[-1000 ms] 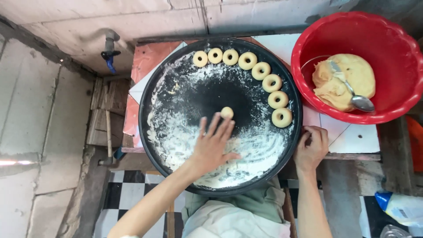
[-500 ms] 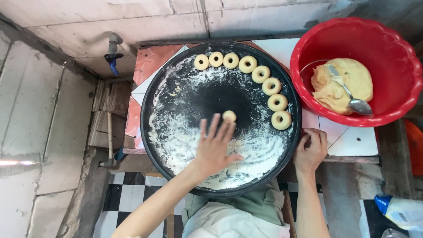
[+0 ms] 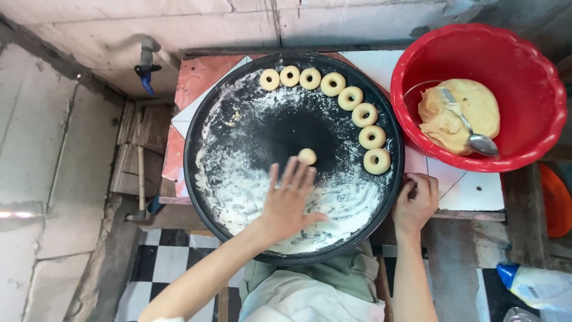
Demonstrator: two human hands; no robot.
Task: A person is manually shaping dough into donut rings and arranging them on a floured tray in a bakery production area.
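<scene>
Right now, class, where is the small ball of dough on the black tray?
In the head view, the dough ball lies near the middle of the floured black tray, at the left hand's fingertips, apart from the dough rings.

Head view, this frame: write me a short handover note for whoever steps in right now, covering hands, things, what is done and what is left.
Left hand: open, flat on the floured black round tray, fingertips at a small dough ball; no grip on it.
Right hand: curled at the tray's right rim.
Done: eight dough rings lie in an arc along the tray's upper right edge.
Left: the ball is not yet a ring; more dough sits with a spoon in the red basin to the right.
</scene>
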